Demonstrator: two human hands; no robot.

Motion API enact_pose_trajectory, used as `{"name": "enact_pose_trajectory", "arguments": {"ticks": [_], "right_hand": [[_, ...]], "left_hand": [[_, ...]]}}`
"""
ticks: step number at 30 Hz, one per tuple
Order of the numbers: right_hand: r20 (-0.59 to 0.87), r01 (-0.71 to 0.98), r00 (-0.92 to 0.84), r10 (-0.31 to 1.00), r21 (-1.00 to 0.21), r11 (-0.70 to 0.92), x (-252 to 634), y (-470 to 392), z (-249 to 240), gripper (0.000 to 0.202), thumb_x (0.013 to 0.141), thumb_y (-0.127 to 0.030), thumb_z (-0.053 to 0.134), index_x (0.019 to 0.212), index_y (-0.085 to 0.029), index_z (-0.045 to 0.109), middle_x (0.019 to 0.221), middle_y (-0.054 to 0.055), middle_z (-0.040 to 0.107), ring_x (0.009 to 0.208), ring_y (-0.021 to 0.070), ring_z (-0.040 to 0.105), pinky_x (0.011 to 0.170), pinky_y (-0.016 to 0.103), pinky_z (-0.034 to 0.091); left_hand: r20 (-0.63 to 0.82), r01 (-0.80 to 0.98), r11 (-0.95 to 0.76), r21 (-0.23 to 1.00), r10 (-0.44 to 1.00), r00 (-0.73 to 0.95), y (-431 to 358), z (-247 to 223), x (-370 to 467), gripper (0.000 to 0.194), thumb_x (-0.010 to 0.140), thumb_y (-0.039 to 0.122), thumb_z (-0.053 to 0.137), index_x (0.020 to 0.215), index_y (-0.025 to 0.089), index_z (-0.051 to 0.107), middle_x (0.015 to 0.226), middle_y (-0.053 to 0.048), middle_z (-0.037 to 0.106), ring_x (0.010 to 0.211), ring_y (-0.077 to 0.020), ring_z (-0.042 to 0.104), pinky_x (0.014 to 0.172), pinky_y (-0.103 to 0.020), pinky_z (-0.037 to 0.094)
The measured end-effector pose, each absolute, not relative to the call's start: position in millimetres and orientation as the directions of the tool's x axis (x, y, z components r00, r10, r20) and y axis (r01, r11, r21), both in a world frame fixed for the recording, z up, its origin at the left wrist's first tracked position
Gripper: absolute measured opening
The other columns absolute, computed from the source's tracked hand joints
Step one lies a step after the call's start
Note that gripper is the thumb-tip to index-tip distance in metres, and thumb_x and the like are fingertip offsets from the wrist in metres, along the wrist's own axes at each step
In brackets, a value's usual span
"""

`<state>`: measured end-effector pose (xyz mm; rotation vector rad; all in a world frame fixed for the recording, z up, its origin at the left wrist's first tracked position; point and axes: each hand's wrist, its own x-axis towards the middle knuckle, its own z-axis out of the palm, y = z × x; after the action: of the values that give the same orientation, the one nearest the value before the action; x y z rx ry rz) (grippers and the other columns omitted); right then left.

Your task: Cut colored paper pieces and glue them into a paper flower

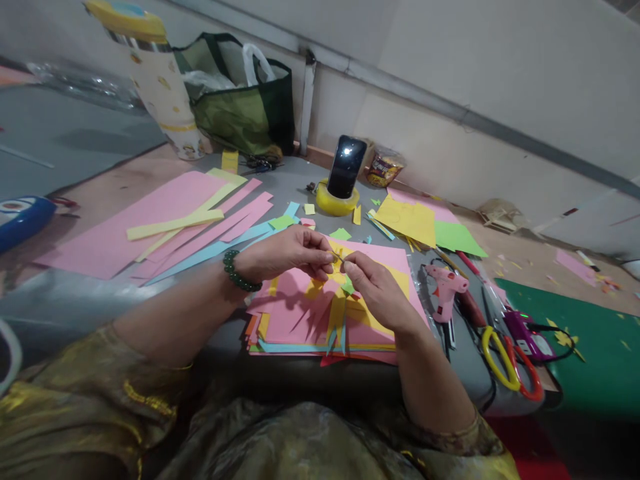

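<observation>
My left hand (306, 252) and my right hand (373, 283) meet over a stack of coloured paper (295, 327). Both are closed in a pinch, fingertips almost touching. Between them is a small, thin strip of paper (337, 256), which looks yellow and is partly hidden by the fingers. Just below lie cut pieces: a yellow strip (336, 313) and a small green piece (347, 286). Pink and yellow sheets top the stack. A dark green bead bracelet (235, 272) circles my left wrist.
Pink sheets (165, 207) and cut strips spread to the left. A phone (347, 165) leans in a yellow tape roll (336, 200) ahead. A pink glue gun (447, 290) and scissors (500, 357) lie right. A tall bottle (157, 87) and green bag (240, 113) stand behind.
</observation>
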<state>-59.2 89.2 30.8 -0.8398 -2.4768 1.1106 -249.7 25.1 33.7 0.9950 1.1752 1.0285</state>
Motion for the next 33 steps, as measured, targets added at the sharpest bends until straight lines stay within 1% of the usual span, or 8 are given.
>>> {"name": "enact_pose_trajectory", "arguments": {"ticks": [7,14,21,27,33], "right_hand": [[0.035,0.382,-0.786,0.618,-0.757,0.53,-58.9,89.1,30.9,0.026,0.094,-0.043,0.038,0.082,-0.023,0.048,0.077,0.0,0.06,0.07,0.0159,0.051,0.066,0.029,0.037],[0.031,0.394,-0.781,0.623,-0.75,0.531,-59.0,88.9,29.5,0.027,0.094,-0.044,0.037,0.082,-0.023,0.049,0.077,0.0,0.059,0.071,0.0163,0.051,0.066,0.029,0.037],[-0.027,0.413,-0.794,0.607,-0.757,0.507,-50.7,100.1,36.6,0.031,0.095,-0.047,0.036,0.088,-0.022,0.052,0.081,0.001,0.057,0.074,0.0161,0.05,0.068,0.03,0.039],[-0.019,0.369,-0.833,0.553,-0.764,0.53,-48.3,102.9,38.9,0.028,0.096,-0.043,0.039,0.081,-0.022,0.05,0.076,0.0,0.055,0.072,0.0148,0.049,0.068,0.029,0.039],[-0.048,0.379,-0.839,0.541,-0.767,0.519,-50.8,100.0,37.6,0.028,0.095,-0.044,0.039,0.083,-0.022,0.051,0.079,0.0,0.057,0.072,0.0149,0.049,0.067,0.028,0.037]], "left_hand": [[-0.225,-0.1,0.235,0.967,0.969,0.098,25.3,32.3,-250.4,0.022,0.072,0.029,0.084,0.069,0.015,0.067,0.068,-0.001,0.073,0.062,-0.0112,0.069,0.067,-0.022,0.058],[-0.223,-0.086,0.232,0.969,0.97,0.098,25.7,31.6,-250.8,0.025,0.07,0.033,0.085,0.069,0.016,0.067,0.068,-0.001,0.074,0.062,-0.0117,0.068,0.066,-0.023,0.058],[-0.243,-0.092,0.251,0.964,0.966,0.093,27.2,31.8,-254.4,0.021,0.07,0.028,0.085,0.071,0.014,0.069,0.066,0.0,0.071,0.06,-0.0097,0.066,0.064,-0.02,0.056],[-0.233,-0.085,0.239,0.967,0.97,0.076,26.4,32.7,-255.7,0.017,0.069,0.025,0.084,0.069,0.015,0.07,0.063,0.001,0.068,0.057,-0.0093,0.063,0.062,-0.021,0.055],[-0.24,-0.081,0.246,0.966,0.968,0.071,26.4,32.7,-255.5,0.017,0.069,0.024,0.085,0.068,0.015,0.07,0.061,0.001,0.067,0.055,-0.0086,0.061,0.061,-0.021,0.055]]}}
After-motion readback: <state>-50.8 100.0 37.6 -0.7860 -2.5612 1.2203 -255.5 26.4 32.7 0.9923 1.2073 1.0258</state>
